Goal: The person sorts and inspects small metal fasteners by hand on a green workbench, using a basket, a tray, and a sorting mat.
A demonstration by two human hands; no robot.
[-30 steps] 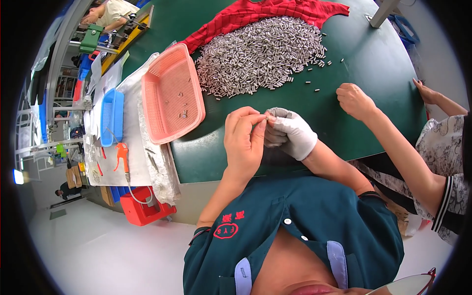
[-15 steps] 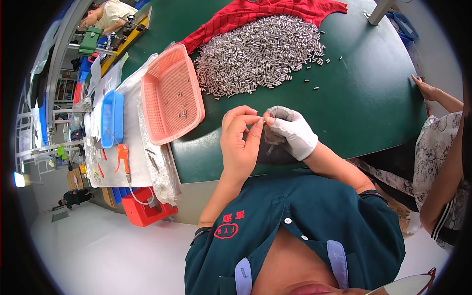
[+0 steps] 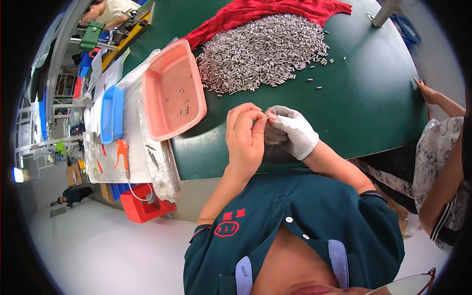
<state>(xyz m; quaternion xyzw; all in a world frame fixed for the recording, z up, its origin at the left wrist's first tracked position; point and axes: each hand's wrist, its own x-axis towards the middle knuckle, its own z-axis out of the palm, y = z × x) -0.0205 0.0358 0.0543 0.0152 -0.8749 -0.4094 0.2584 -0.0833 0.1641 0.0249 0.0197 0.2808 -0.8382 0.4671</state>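
on the worktop [image 3: 373,105], a heap of cylinders [image 3: 265,54] lies before a cloth [image 3: 216,27]; left of the heap stands a basket [image 3: 167,73] with a few loose cylinders [image 3: 185,110] in it, and farther left a tray [image 3: 112,105], an air gun [image 3: 122,151] before it.

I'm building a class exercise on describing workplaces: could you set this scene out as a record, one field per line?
Left hand: bare, fingertips on a tiny piece
Right hand: white-gloved, fingertips at the same tiny piece
Held detail: too small to identify
Table: green
Metal cylinders: heaped beyond the hands, strays at right
Red cloth: along the heap's far side
Pink basket: left of the heap, small pieces inside
Blue tray: left of the basket
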